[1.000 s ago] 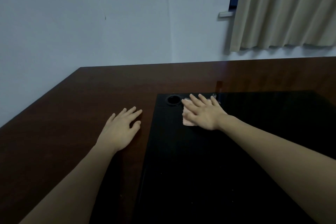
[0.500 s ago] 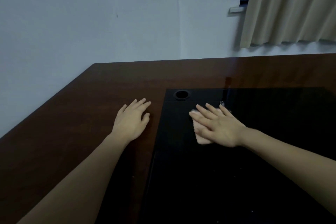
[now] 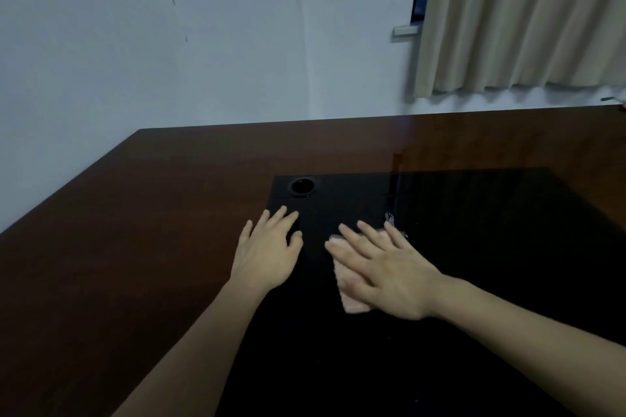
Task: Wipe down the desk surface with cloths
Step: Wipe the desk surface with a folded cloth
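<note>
Pressing my right hand (image 3: 382, 276), fingers (image 3: 352, 235) straight, on the pink cloth (image 3: 349, 294) on the counter (image 3: 152, 213); left hand (image 3: 267, 252) rests flat, released. No legible writing.

Under my flat right hand (image 3: 389, 276) the pink cloth (image 3: 350, 294) looks soft and nubbly, like terry, and it lies on a black panel (image 3: 491, 247) that reads as smooth and glossy, close to glass. Beyond my fingertips that panel holds a round black grommet (image 3: 302, 186), shiny at the rim, which looks like plastic. Left of the grip my left hand (image 3: 267, 254) lies partly on the desk (image 3: 135, 230), a dark reddish wood with a polished sheen, while the curtain (image 3: 521, 17) far beyond is matt beige fabric against a matt painted wall (image 3: 169, 44).
</note>
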Tool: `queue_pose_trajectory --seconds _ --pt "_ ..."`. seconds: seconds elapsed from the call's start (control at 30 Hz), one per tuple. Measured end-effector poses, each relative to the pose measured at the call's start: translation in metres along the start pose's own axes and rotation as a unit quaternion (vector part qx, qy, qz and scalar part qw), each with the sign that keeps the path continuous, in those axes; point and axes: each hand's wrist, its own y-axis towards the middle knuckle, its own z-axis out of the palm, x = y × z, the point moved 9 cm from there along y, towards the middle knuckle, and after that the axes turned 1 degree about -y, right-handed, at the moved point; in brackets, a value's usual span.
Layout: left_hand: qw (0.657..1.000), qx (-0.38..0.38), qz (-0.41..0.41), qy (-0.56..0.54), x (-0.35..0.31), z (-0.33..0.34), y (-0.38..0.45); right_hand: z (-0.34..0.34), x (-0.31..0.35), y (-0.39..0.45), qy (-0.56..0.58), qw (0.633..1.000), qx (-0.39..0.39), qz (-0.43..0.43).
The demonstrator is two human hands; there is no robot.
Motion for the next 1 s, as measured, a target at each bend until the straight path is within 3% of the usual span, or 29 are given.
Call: queue_pose_trajectory --seconds 0.1,0.27,0.4,0.67,0.77,1.0 --pt "1.000 -0.005 -0.001 0.009 0.001 0.000 0.000 -0.001 -0.014 -0.005 -0.004 1.000 0.006 0.003" --pt "1.000 -0.007 -0.002 0.011 -0.001 0.000 0.000 -0.021 -0.077 0.059 0.005 0.995 -0.016 0.096" --pt "1.000 -0.011 -0.006 0.010 -0.001 -0.001 -0.002 -0.023 -0.089 0.082 0.007 0.992 -0.017 0.128" --pt "1.000 -0.015 -0.007 0.010 -0.001 -0.003 -0.004 0.001 -0.016 -0.003 -0.004 1.000 -0.004 0.001" --pt "1.000 -0.012 -0.012 0.012 -0.001 -0.002 -0.004 0.002 -0.019 -0.020 -0.005 1.000 -0.003 -0.006" --pt "1.000 -0.020 -0.013 0.009 -0.001 -0.002 -0.004 -0.024 -0.108 0.051 0.000 0.994 -0.020 0.111"
